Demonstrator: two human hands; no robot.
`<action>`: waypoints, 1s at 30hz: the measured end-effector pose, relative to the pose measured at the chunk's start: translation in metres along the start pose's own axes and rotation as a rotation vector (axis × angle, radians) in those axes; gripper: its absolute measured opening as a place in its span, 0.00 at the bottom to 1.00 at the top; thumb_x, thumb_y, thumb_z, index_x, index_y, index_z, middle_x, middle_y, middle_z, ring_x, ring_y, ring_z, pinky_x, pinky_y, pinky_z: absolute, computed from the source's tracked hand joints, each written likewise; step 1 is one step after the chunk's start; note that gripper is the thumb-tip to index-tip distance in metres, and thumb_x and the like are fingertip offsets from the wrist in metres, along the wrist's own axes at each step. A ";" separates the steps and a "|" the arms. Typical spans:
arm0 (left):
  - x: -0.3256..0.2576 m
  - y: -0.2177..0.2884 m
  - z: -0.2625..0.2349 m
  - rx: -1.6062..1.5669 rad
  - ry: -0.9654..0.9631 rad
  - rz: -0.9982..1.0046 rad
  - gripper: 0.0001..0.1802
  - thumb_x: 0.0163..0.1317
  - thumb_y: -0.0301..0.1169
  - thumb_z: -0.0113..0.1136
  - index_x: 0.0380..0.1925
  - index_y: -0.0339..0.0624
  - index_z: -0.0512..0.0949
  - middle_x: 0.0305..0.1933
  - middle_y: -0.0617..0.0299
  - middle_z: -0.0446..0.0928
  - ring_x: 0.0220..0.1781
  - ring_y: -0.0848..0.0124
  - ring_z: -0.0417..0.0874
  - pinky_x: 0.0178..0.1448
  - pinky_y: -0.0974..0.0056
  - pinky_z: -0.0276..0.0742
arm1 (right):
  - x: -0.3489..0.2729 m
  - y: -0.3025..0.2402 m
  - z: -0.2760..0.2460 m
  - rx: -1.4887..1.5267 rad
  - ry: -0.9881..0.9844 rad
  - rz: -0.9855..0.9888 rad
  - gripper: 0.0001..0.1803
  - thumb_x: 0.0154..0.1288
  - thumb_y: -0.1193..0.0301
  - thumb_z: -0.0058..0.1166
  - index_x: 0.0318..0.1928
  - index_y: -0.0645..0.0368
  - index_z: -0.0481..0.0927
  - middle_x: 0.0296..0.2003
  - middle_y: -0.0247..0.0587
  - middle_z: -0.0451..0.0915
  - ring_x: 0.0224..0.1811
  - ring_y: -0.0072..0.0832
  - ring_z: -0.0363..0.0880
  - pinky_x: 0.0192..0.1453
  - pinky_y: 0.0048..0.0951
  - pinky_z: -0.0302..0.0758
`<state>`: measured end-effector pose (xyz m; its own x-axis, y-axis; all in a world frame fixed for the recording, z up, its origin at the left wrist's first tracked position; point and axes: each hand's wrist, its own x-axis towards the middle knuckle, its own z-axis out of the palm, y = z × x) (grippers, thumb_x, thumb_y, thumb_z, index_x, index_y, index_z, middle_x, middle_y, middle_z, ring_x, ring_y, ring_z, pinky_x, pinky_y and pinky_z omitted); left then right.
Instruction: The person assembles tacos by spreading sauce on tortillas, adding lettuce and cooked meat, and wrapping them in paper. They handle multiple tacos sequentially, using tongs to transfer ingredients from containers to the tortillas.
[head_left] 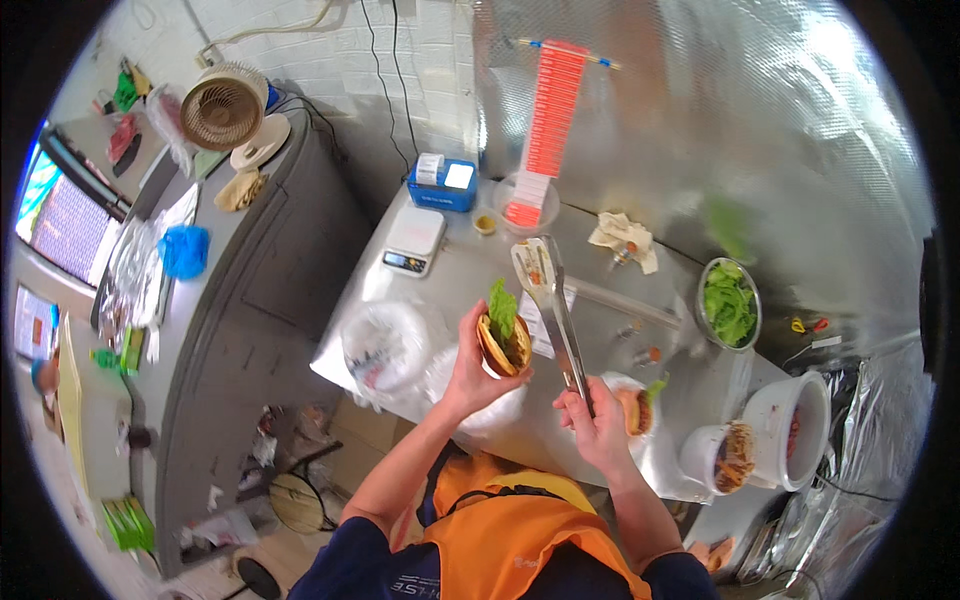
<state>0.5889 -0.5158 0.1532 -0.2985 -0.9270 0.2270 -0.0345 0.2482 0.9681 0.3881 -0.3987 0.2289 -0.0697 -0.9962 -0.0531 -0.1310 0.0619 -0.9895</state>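
My left hand (468, 370) holds a burger bun half (503, 346) tilted up, with a green lettuce leaf (501, 308) on its filling. My right hand (597, 425) grips a pair of long metal tongs (553, 300) by the handle end; their flat tips point away over the steel counter (460, 270), just right of the lettuce. Another bun with lettuce (637, 406) lies on a white plate just right of my right hand.
A metal bowl of lettuce (729, 303) sits at the counter's right. Two white tubs (795, 430) stand at the near right. A white kitchen scale (413, 241), a blue box (443, 185) and a crumpled cloth (624, 238) lie at the back. A grey cabinet (240, 300) with a fan (222, 106) stands left.
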 end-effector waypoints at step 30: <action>0.161 -0.118 -0.140 0.145 -0.247 -0.003 0.65 0.43 0.34 0.87 0.77 0.29 0.55 0.71 0.37 0.63 0.72 0.39 0.68 0.76 0.48 0.69 | 0.243 0.047 0.193 -0.132 0.442 0.119 0.38 0.55 0.74 0.81 0.62 0.68 0.70 0.57 0.46 0.82 0.57 0.30 0.84 0.61 0.33 0.81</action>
<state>0.6788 -0.7335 0.0902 -0.5207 -0.8358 0.1739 -0.1669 0.2995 0.9394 0.5554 -0.6497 0.1433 -0.5022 -0.8616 -0.0741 -0.2191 0.2096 -0.9529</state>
